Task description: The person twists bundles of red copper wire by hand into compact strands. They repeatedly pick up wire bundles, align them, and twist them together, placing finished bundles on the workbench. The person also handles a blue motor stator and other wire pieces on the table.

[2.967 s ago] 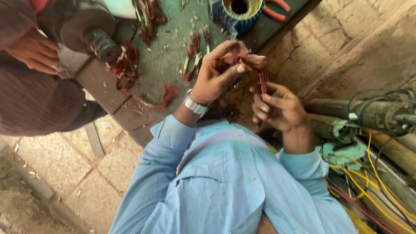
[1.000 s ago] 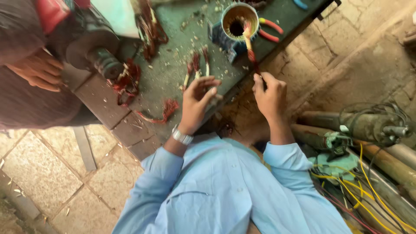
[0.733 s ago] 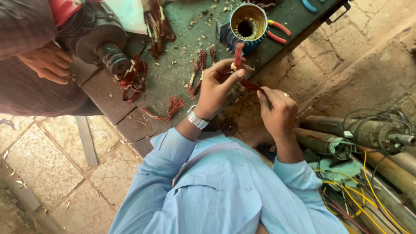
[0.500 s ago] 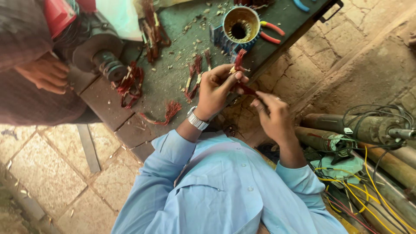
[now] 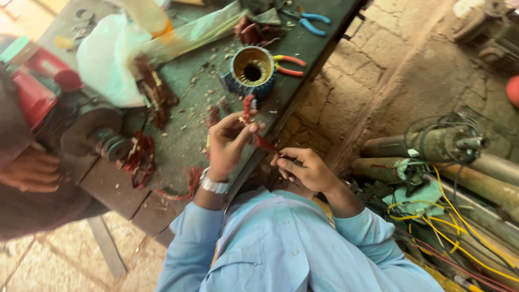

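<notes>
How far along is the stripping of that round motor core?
Looks done: the motor core sits open on the bench, with pulled reddish wire clumps and debris around it. In hand: left hand and right hand grip a reddish wire strand. What remains inside the core cannot be seen.

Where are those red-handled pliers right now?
In the head view, the red-handled pliers lie on the green workbench, just right of the round motor stator, near the bench's edge, above the left hand.
</notes>
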